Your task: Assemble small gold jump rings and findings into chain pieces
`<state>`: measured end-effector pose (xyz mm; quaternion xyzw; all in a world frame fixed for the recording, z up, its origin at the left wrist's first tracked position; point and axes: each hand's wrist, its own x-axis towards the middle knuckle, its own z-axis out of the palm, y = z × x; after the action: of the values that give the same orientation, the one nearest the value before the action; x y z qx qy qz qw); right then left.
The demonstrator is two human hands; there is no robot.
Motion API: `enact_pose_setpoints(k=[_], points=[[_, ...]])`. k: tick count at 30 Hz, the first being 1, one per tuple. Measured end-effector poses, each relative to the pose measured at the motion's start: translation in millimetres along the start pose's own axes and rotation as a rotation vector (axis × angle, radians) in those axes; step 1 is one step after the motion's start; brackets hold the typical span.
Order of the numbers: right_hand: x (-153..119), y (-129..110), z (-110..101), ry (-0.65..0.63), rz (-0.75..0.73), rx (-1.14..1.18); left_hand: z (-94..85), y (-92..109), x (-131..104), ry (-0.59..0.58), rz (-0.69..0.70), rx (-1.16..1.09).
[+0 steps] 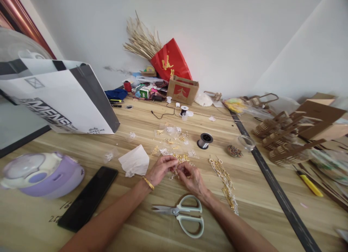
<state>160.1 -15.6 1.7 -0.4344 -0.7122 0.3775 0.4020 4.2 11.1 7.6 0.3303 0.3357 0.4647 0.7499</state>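
Craft workspace, probably a small handicraft workshop: wooden worktop [130, 219] with gold-coloured pieces [185, 158] at the fingers [168, 159], scissors [174, 210] nearer the viewer, a wire spool [204, 141] beyond to the right, and slatted baskets [284, 155] farther right.

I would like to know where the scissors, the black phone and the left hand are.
Scissors [175, 210], head view: near the pivot.
Black phone [88, 198], head view: middle of its upper face.
Left hand [161, 169], head view: back of the hand.
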Motion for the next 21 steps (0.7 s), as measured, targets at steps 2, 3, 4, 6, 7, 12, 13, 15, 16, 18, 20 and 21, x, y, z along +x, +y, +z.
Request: enact_pose_setpoints(k=[2,3,4,6,7,12,13,15,16,18,20,21], points=[[0,0,0,-0.001,0.002,-0.001,0.6,1,-1,0.000,0.009,0.013],[0,0,0,0.001,0.004,-0.002,1.0,1,-1,0.002,0.012,0.019],[1,0,0,0.004,0.008,-0.006,1.3,1,-1,0.006,0.017,0.025],[1,0,0,0.010,0.015,-0.018,1.2,2,-1,0.008,0.031,0.043],[1,0,0,0.010,0.020,-0.023,0.8,2,-1,0.009,0.038,0.054],[2,0,-2,0.014,0.063,-0.017,-0.7,2,-1,0.000,0.087,0.148],[2,0,-2,0.019,0.073,-0.011,0.0,3,-2,0.003,0.101,0.177],[2,-1,-2,0.026,0.091,0.007,2.5,5,-3,0.028,0.129,0.242],[2,-1,-2,0.028,0.097,0.017,4.1,7,-4,0.045,0.140,0.274],[2,-1,-2,0.033,0.104,0.039,6.9,9,-5,0.074,0.159,0.329],[2,-1,-3,0.034,0.105,0.067,8.5,10,-5,0.088,0.173,0.365],[2,-1,-3,0.035,0.105,0.081,8.7,10,-5,0.093,0.179,0.380]])
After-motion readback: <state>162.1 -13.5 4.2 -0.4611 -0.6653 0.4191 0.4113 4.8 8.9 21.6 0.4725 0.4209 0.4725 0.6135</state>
